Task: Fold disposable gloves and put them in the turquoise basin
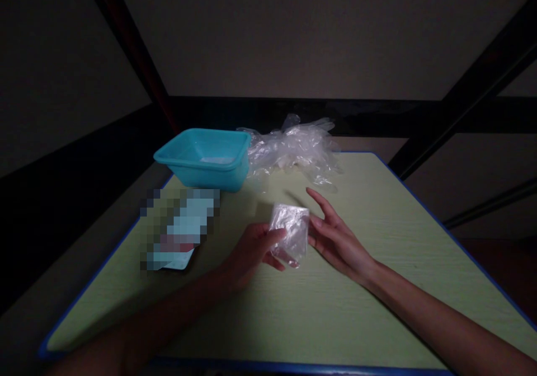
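Note:
Between my hands, above the middle of the table, is a small, shiny, squarish packet of folded clear plastic [295, 228]. My left hand [254, 247] grips its left side, thumb across the front and the other fingers behind. At the packet's right edge is my right hand [339, 241], its index finger stretched up and away and its fingers apart. Whether the right fingertips touch the plastic I cannot tell. Farther back lies a loose heap of thin clear plastic gloves [300, 146], some with finger shapes showing.
A turquoise plastic basin [239, 175] stands at the back left, with something pale inside. In front of it lies a flat, phone-like object [180, 259], mostly blurred out. The pale green table [403, 214] has a blue edge. Dark beams and a wall rise behind.

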Motion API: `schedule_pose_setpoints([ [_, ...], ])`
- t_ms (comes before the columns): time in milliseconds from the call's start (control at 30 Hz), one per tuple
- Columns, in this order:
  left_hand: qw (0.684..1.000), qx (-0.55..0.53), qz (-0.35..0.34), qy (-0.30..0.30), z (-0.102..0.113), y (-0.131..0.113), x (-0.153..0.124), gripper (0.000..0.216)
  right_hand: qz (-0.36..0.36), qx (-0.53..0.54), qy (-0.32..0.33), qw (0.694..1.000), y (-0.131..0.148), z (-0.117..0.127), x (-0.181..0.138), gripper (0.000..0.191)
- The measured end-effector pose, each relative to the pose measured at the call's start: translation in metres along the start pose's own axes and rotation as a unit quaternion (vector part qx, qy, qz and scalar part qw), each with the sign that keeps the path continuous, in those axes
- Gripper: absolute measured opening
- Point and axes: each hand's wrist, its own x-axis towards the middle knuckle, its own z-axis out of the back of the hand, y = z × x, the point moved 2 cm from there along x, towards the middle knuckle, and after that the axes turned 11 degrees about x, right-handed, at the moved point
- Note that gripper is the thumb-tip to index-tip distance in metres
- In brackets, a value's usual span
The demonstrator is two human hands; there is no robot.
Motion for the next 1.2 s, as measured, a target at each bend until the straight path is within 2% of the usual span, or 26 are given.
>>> schedule_pose_setpoints([
  [133, 1.000, -0.012, -0.014, -0.025, 0.000, -0.002, 0.000, 0.041, -0.024, 0.037, 0.037, 0.998, -0.009, -0.007, -0.006, 0.073],
  [300, 0.997, -0.037, -0.042, -0.059, 0.003, -0.007, -0.001, 0.044, -0.038, 0.059, 0.075, 0.995, -0.015, -0.010, -0.010, 0.074],
  [433, 0.995, -0.065, -0.048, -0.063, 0.003, -0.009, -0.003, 0.043, 0.011, -0.016, 0.183, 0.983, -0.017, -0.016, -0.016, 0.085],
  [533, 0.997, -0.064, -0.048, -0.023, -0.001, -0.009, -0.005, 0.042, 0.064, -0.100, 0.230, 0.966, -0.020, -0.020, -0.022, 0.095],
  [633, 0.997, -0.050, -0.053, 0.006, -0.004, -0.007, -0.007, 0.040, 0.108, -0.133, 0.209, 0.963, -0.022, -0.020, -0.025, 0.096],
  [800, 0.998, -0.017, -0.051, -0.013, -0.003, -0.004, -0.007, 0.043, 0.141, -0.147, 0.194, 0.960, -0.019, -0.015, -0.024, 0.089],
  [900, 0.999, -0.007, -0.048, -0.015, -0.004, 0.000, -0.006, 0.043, 0.144, -0.202, 0.176, 0.952, -0.015, -0.013, -0.023, 0.073],
  [1033, 0.999, -0.003, -0.049, -0.023, -0.006, 0.004, -0.007, 0.042, 0.168, -0.276, 0.181, 0.929, -0.009, -0.016, -0.023, 0.050],
  [1200, 0.998, -0.006, -0.043, -0.038, -0.008, 0.005, -0.007, 0.044, 0.187, -0.304, 0.143, 0.923, -0.009, -0.016, -0.023, 0.057],
])
